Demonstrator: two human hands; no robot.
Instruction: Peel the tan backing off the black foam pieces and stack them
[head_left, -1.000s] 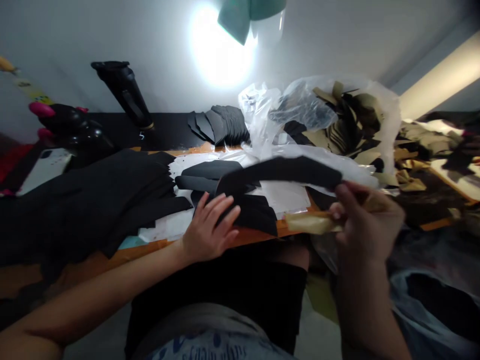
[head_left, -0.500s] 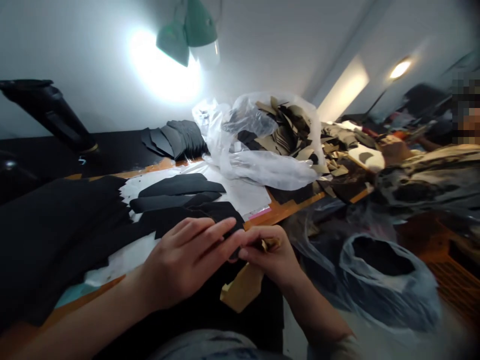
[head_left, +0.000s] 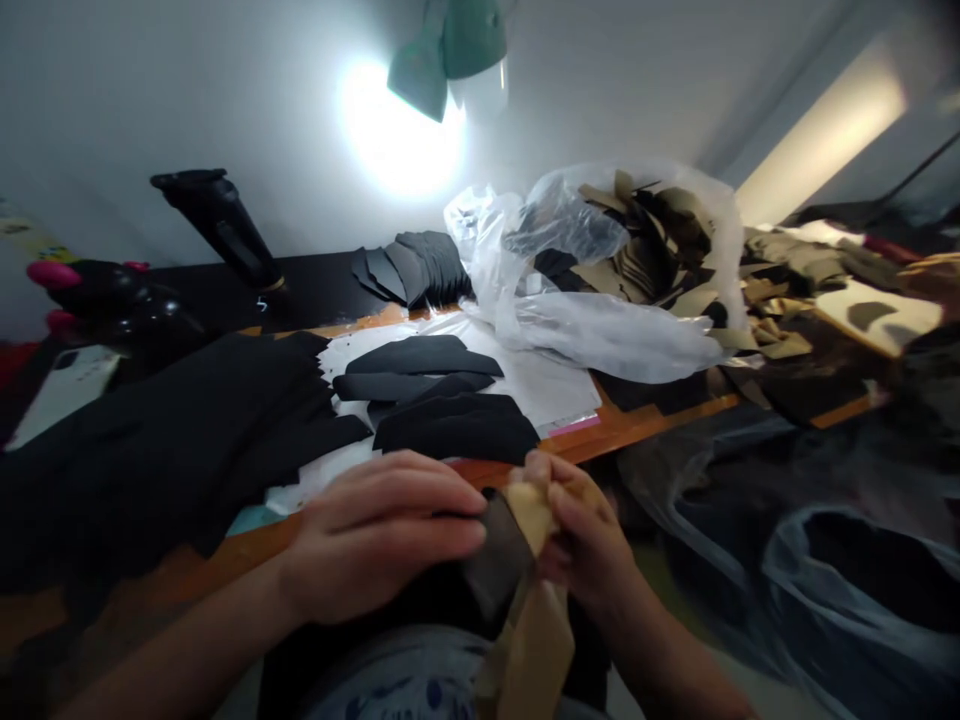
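Note:
My left hand (head_left: 375, 535) and my right hand (head_left: 577, 530) meet low in front of me, above my lap. Between them is a dark fabric-like piece (head_left: 499, 560), its far part hidden by my left fingers. My right fingers pinch a tan paper-like strip (head_left: 536, 650) that hangs down past the dark piece. The two seem joined, but I cannot tell how. Beyond my hands, several black cut pieces (head_left: 450, 430) lie on white paper (head_left: 555, 385).
A large heap of black cloth (head_left: 187, 440) lies left on the orange table edge (head_left: 622, 440). Behind stand a stack of dark cut pieces (head_left: 412, 268) and a clear plastic bag of tan scraps (head_left: 652, 240). A grey-blue plastic bag (head_left: 847, 600) sits at lower right.
My right hand has come in from the right to meet my left, bringing the tan strip down in front of me. My left hand has left the black pieces on the table.

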